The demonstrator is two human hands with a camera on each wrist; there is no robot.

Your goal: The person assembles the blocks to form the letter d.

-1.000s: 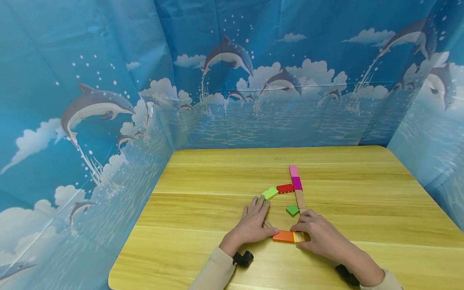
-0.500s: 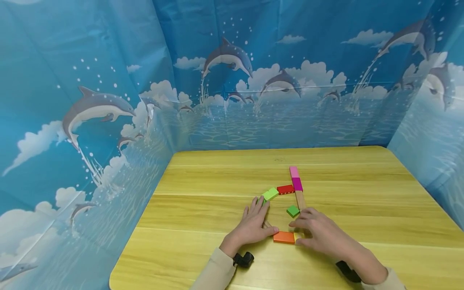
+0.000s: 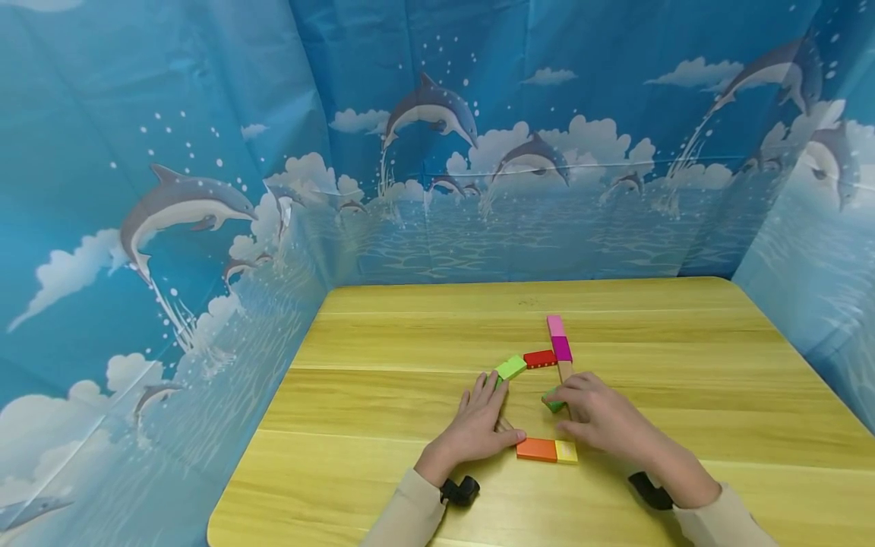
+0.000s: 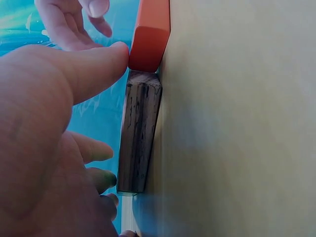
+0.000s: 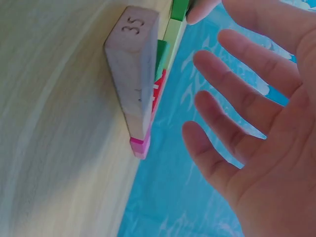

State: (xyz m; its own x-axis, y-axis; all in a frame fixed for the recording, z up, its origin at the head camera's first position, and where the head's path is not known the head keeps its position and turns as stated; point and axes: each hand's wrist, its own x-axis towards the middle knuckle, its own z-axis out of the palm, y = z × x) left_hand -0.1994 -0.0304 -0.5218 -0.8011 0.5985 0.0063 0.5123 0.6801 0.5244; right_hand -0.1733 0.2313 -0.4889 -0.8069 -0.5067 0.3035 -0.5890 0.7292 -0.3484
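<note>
My left hand (image 3: 472, 429) lies spread with straight fingers, its thumb at the corner of an orange block (image 3: 536, 450). Beneath that palm, mostly hidden in the head view, is a dark wooden block (image 4: 138, 133) whose end meets the orange one. A yellow block (image 3: 567, 453) adjoins the orange block's right end. Over a small green block (image 3: 551, 403) hovers my right hand (image 3: 604, 418), fingers loosely bent and nothing between them in the right wrist view. It partly covers a plain wooden block (image 5: 133, 74) marked "35".
Pink (image 3: 555, 326) and magenta (image 3: 562, 349) blocks continue the wooden one's line toward the back. A red block (image 3: 540, 359) and light green block (image 3: 511, 368) curve left toward my left fingertips. They lie on a yellow wood-grain table (image 3: 410, 327); a dolphin-print curtain (image 3: 437, 220) surrounds it.
My right hand has left the yellow block and moved up and back to the small green block. The yellow block is uncovered. The left hand stays in place.
</note>
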